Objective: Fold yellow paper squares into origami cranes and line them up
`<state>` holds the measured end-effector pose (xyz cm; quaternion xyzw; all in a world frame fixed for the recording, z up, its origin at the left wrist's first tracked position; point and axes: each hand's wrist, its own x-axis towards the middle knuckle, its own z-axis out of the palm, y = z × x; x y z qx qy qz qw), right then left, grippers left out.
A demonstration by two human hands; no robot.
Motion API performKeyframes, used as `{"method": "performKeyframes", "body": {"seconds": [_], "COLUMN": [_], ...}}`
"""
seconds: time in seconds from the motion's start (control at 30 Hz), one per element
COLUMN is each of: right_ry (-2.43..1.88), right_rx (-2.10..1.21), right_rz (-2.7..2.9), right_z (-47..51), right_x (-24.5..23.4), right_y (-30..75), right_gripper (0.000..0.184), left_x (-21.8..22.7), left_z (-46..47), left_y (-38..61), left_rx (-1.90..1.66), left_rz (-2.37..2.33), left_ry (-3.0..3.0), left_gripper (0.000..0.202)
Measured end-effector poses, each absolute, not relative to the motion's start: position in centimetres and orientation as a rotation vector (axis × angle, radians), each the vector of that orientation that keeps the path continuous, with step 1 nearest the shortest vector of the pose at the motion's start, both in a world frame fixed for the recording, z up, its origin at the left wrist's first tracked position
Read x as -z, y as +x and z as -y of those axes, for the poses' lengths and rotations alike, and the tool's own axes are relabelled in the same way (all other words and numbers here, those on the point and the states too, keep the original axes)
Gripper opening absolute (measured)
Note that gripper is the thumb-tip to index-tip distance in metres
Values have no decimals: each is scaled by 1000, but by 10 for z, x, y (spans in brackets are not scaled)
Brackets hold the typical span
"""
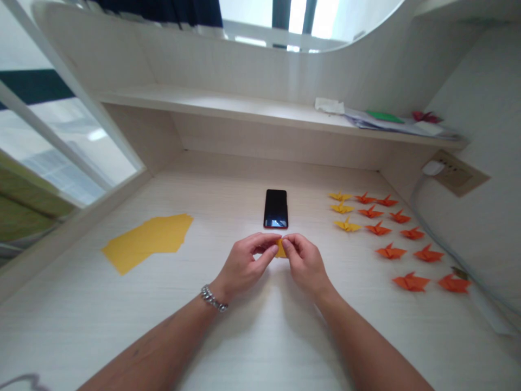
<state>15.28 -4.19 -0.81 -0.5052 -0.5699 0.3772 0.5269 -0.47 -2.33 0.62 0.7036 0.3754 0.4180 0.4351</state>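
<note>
A small folded piece of yellow paper [281, 250] is pinched between my two hands, a little nearer to me than the phone. My left hand [250, 260], with a beaded metal bracelet at the wrist, grips its left side with thumb and fingers. On the right side, my right hand [303, 260] closes thumb and fingertips on the same paper. Much of the paper is hidden by the fingers. Just beyond lies a black phone [276, 208], screen up. Yellow paper cranes [347, 225] and several orange paper cranes [378, 229] stand in rows to the right.
Flat yellow paper sheets [148, 239] lie fanned out on the left of the desk [228, 347]. A shelf [228, 108] with papers [391, 124] runs along the back. A white cable [443, 241] drops from a wall socket [459, 172] beside the cranes.
</note>
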Motion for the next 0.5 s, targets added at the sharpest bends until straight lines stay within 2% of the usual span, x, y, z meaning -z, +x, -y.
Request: {"method": "performKeyframes", "body": {"seconds": [0.1,0.27,0.5], "right_ry": [-1284,-1224,-1178], "right_rx": [-708,-691,-445], "right_rz": [1427,1517,1645], "right_z": [46,49,50], "right_x": [5,2,0], "right_y": [151,148,149], "right_gripper": [16,12,14], "left_x": [-5,-5,-5], "left_z": [22,19,21], "left_y": [-2,0,0], "left_rx": [-1021,-1034,-1051], "left_rz": [-892,-921,-844], "left_ry": [1598,1375,1310], "left_gripper": [35,34,38]}}
